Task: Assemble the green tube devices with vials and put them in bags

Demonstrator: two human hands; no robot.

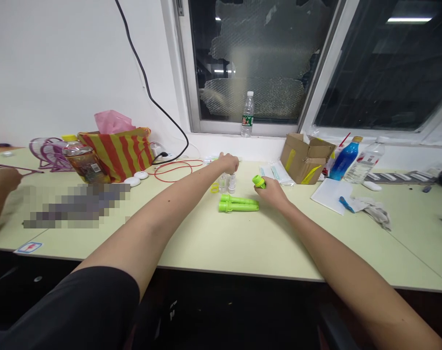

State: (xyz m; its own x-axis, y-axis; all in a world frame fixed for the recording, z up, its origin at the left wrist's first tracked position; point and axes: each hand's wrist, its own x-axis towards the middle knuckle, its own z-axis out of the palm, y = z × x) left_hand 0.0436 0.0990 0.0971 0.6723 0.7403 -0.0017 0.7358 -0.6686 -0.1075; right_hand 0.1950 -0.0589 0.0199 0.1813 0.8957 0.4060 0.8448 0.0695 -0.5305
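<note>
Bent down over some small clear pieces (pixel 231 183) at mid-table, my left hand (pixel 229 163) has its fingers closed; whether it grips one of them is too small to tell. My right hand (pixel 272 191) is wrapped round a bright green tube (pixel 258 181), whose ringed end points up and to the left. Between and below the hands, green tubes (pixel 239 203) lie side by side on the table. Small yellow rings (pixel 214 187) lie left of the clear pieces.
A striped bag (pixel 117 153), a tea bottle (pixel 83 163) and a red cable (pixel 173 171) are on the left. A cardboard box (pixel 304 158), blue bottle (pixel 345 159), white paper (pixel 330 195) and glove (pixel 376 212) sit right. Another person's hand (pixel 2 182) shows far left.
</note>
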